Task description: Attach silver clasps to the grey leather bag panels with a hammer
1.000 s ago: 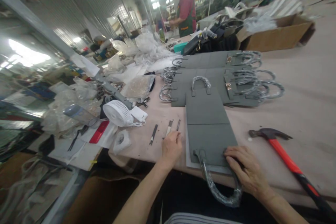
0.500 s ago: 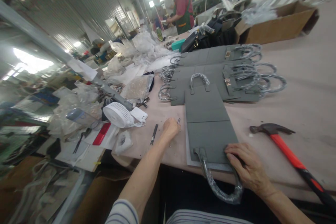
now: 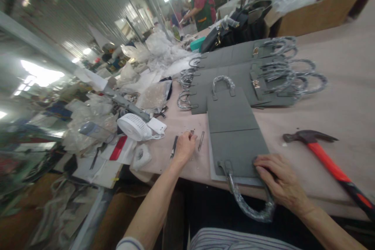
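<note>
A grey bag panel (image 3: pixel 234 113) lies lengthwise before me at the table's front edge, over a white sheet. Its near handle (image 3: pixel 249 209), wrapped in clear plastic, hangs past the edge. My right hand (image 3: pixel 283 179) is closed around the right base of this handle, at the panel's corner. Left of the panel, my left hand (image 3: pixel 186 146) is low over the table with its fingers pinched together. A small dark piece shows at the fingertips; whether they hold it I cannot tell. A slim metal rod (image 3: pixel 201 141) lies just right of that hand, and a dark-handled blade (image 3: pixel 174 146) on its left.
A claw hammer (image 3: pixel 319 154) lies at right. Behind are stacked grey bag panels (image 3: pixel 225 62) with wrapped handles, and a cardboard box (image 3: pixel 319 15). At left are a white fan (image 3: pixel 133 127), a plastic bag (image 3: pixel 142 156) and a metal post (image 3: pixel 123 103). A co-worker (image 3: pixel 202 0) stands beyond.
My left hand has shifted left, away from the metal rod, which now lies in full view on the table. My right hand stays on the handle base. The view has tilted slightly.
</note>
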Demonstrator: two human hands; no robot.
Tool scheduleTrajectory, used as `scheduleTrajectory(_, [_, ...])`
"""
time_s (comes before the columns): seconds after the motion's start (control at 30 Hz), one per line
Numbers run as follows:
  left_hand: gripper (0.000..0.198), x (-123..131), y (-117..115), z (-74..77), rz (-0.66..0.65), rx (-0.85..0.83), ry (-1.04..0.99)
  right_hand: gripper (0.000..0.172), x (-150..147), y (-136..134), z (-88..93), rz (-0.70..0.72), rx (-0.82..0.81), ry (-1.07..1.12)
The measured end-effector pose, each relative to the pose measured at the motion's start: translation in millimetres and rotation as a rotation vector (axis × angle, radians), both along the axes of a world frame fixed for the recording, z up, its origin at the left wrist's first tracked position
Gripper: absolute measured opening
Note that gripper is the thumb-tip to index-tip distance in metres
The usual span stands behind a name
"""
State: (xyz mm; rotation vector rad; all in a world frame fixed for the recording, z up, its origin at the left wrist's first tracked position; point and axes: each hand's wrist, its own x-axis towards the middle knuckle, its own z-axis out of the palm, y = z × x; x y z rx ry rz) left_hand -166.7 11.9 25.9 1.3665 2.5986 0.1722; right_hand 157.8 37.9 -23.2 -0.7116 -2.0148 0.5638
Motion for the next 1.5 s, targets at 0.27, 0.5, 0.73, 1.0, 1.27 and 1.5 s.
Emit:
scheduleTrajectory(0.27, [0.029, -80.3, -30.5, 14.5, 0.217, -0.194, -0.031, 0.006, -1.7, 6.5, -10.7, 0.015, 0.054, 0.030])
scheduleTrajectory(0.5, [0.019, -89.2, -28.1, 3.9, 0.257, -0.201, -0.295, 0.007, -2.3, 6.3, -13.3, 0.013, 0.055, -0.010])
scheduleTrajectory(0.73, [0.026, -74.3, -52.0, 4.9, 0.229, 0.111, -0.786, 0.007, -3.3, 4.3, -7.5, 0.003, 0.061, -0.003])
scheduleTrajectory(1.0, [0.055, -3.4, -69.5, -33.8, 0.072, 0.635, -1.571, 0.009, -4.7, -0.9, -0.4, -0.003, 0.019, -0.028])
scheduleTrajectory(1.27, [0.041, 65.1, -53.3, -32.0, -0.042, 0.690, -1.509, 0.010, -4.8, -6.1, 3.7, -0.019, -0.048, -0.018])
scheduleTrajectory(1.5, [0.023, 90.3, -50.6, -27.4, -0.200, 0.767, -1.243, 0.012, -3.3, -7.1, 1.8, -0.019, -0.109, -0.009])
